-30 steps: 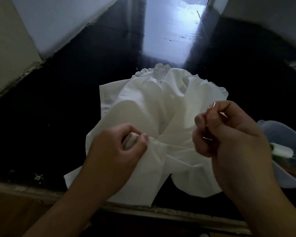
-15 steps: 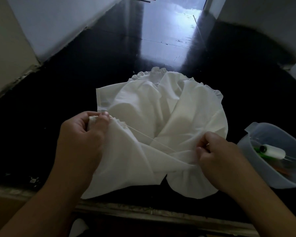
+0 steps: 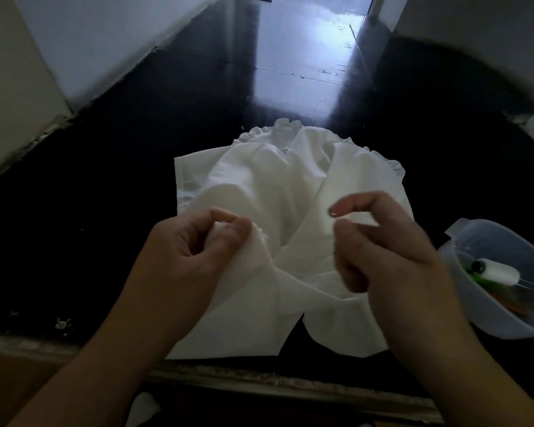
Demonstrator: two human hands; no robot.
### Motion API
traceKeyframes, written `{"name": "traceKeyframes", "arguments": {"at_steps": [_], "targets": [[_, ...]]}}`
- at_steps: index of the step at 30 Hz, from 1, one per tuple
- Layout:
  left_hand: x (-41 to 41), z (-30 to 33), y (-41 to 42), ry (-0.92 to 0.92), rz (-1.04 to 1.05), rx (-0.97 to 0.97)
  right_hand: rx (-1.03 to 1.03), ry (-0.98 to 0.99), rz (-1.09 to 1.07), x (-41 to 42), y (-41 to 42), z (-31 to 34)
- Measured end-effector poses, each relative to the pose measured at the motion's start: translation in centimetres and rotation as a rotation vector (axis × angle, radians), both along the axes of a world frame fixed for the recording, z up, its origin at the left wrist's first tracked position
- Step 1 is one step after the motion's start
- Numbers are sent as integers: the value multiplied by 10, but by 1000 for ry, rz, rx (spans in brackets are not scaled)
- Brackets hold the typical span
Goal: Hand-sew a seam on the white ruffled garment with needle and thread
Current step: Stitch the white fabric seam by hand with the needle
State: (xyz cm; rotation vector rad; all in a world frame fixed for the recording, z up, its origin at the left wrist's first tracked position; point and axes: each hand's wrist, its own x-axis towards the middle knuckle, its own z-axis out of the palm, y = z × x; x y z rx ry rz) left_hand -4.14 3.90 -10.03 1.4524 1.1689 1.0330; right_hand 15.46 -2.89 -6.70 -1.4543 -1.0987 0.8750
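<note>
Since half a second ago the right hand point(image 3: 392, 260) has lifted off the near fold of cloth and now hovers above the white ruffled garment point(image 3: 278, 192), while the left hand point(image 3: 191, 251) has shifted rightward toward the middle, carrying its pinch of fabric with it. The taut line of thread seen earlier between the two hands can no longer be made out.

Thumb and curled fingers of the left hand are clamped on a bunched edge of the garment, lifting it slightly off the surface. On the right hand the forefinger is hooked over and the thumb sits just below it; a small bright glint point(image 3: 333, 214) shows between their tips, but whether it is the needle, and whether the two tips close on it, cannot be told through the motion blur. Neither the needle's direction nor the thread can be made out.

The garment lies on the dark glossy tabletop point(image 3: 136, 180), its long axis running from the near edge toward the far side, with the ruffled trim at the far end and along the far right, and two rounded flaps hanging toward the near edge. At the right, well apart from the cloth, a translucent plastic tub point(image 3: 463, 238) holds a white thread spool point(image 3: 497, 272) lying on its side, beside something green.
</note>
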Motion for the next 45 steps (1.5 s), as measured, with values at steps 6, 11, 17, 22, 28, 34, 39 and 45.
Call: {"name": "traceKeyframes", "arguments": {"at_steps": [6,11,17,22,28,34,39,45], "targets": [[0,7,-8,-27,-217,18,-43,-45,278,-19,15,-17],[-6,6,-7,-6,-169,21,-32,-87,214,-16,19,-24],[-7,8,-7,-78,-211,-75,-23,-35,206,-18,20,-30],[-6,6,-7,-77,-159,-63,-41,46,173,-15,18,-26],[-5,6,-7,-89,-101,-71,-23,29,111,-7,15,-14],[-2,5,-8,-107,-84,-82,77,-23,134,-12,10,-8],[-2,6,-9,-94,-100,-76,84,-170,138,-17,7,-9],[-1,6,-9,-104,-115,-78,46,-242,122,-20,8,-10]]}}
